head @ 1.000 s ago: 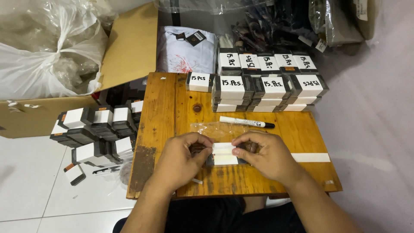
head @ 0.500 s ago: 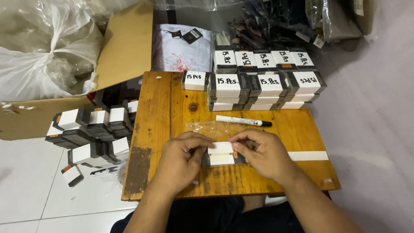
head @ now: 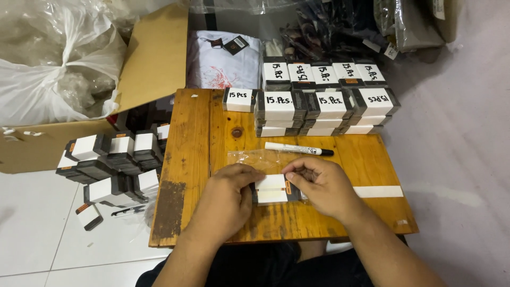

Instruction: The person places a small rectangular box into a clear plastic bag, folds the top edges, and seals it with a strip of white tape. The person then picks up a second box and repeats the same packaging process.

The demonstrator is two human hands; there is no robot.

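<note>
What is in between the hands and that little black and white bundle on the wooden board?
Nothing visible. The left hand and right hand both touch the small bundle directly, one at each end. The clear plastic bag and the marker lie beyond it, out of the way.

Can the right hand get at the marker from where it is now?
Probably yes. The marker lies free on the board just beyond the right hand, with nothing between them, though that hand is now holding the small bundle.

A low wooden bench (head: 191,159) on the white tiled floor (head: 42,234) carries stacked labelled packs (head: 324,109) along its far edge, a white marker (head: 298,149), and a white strip (head: 378,192).
</note>
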